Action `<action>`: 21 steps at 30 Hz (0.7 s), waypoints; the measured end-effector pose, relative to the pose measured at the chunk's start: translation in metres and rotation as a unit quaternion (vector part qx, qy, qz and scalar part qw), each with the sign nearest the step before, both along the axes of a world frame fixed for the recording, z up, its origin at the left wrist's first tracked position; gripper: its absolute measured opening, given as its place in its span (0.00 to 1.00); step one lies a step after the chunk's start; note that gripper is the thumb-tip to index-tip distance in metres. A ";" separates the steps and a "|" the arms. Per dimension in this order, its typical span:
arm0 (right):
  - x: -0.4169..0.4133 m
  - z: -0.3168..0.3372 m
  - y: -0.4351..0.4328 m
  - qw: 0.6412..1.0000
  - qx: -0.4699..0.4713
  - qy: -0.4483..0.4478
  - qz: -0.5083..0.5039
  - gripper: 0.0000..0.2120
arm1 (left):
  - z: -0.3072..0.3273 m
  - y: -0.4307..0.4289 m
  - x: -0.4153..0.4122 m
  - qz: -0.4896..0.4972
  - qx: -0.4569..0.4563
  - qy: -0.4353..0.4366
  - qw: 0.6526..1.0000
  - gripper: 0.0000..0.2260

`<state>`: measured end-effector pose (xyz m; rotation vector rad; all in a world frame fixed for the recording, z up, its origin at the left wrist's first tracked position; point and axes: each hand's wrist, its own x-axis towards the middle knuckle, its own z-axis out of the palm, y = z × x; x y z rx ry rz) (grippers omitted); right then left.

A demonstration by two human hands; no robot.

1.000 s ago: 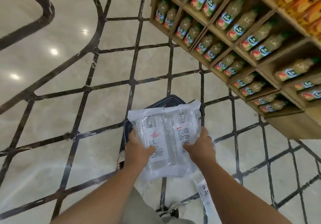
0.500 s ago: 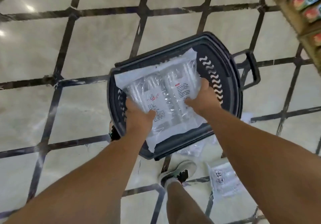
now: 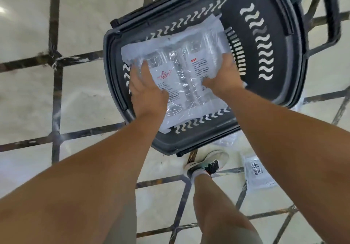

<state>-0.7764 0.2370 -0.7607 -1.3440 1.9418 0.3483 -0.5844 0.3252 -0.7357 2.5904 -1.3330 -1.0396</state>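
Note:
A clear plastic package (image 3: 181, 58) with white printed labels lies flat inside a black shopping basket (image 3: 282, 58) that stands on the floor. My left hand (image 3: 147, 88) rests on the package's left side with the fingers stretched out over it. My right hand (image 3: 223, 73) holds the right side, thumb on top and fingers curled at the edge. The package's near end leans on the basket's near wall.
The basket's pull handle (image 3: 335, 16) sticks out at the far right. Just below the basket is my shoe (image 3: 208, 165). A white printed packet (image 3: 255, 173) lies on the floor to its right, and another clear packet (image 3: 225, 141) beside the basket's near edge. Marble floor with dark lines surrounds it.
Both hands have lowered the package from above the basket down into it. The view has tilted down, so the drink shelves are out of sight. My left fingers have straightened.

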 end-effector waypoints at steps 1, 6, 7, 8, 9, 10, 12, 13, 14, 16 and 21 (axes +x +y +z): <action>-0.001 -0.002 0.001 1.000 0.001 0.009 0.005 0.45 | -0.001 0.000 0.001 -0.086 -0.021 -0.064 0.994 0.47; 0.002 0.003 0.007 0.997 -0.021 0.039 0.065 0.47 | 0.003 -0.026 0.019 -0.387 -0.062 -0.142 0.909 0.50; 0.005 0.009 0.009 0.994 -0.038 0.050 0.092 0.49 | 0.008 -0.032 0.025 -0.398 -0.057 -0.140 0.905 0.50; 0.007 0.016 0.012 0.988 -0.061 0.072 0.125 0.50 | 0.015 -0.037 0.031 -0.398 -0.047 -0.140 0.905 0.49; 0.009 0.026 0.015 0.980 -0.083 0.099 0.153 0.51 | 0.026 -0.041 0.036 -0.390 -0.040 -0.138 0.910 0.47; 0.011 0.040 0.017 0.974 -0.095 0.118 0.170 0.52 | 0.039 -0.045 0.042 -0.377 -0.042 -0.132 0.916 0.45; 0.017 0.077 0.022 0.972 -0.088 0.125 0.176 0.54 | 0.074 -0.049 0.053 -0.366 -0.055 -0.133 0.920 0.43; 0.018 0.099 0.026 0.976 -0.078 0.120 0.166 0.55 | 0.094 -0.051 0.059 -0.369 -0.058 -0.133 0.918 0.43; 0.020 0.124 0.031 0.979 -0.070 0.115 0.150 0.55 | 0.114 -0.050 0.065 -0.372 -0.058 -0.129 0.918 0.43; 0.023 0.180 0.044 0.985 -0.061 0.107 0.118 0.55 | 0.160 -0.047 0.072 -0.383 -0.051 -0.124 0.914 0.43; 0.021 0.328 0.080 0.991 -0.089 0.102 0.022 0.58 | 0.289 -0.039 0.079 -0.427 -0.053 -0.113 0.896 0.42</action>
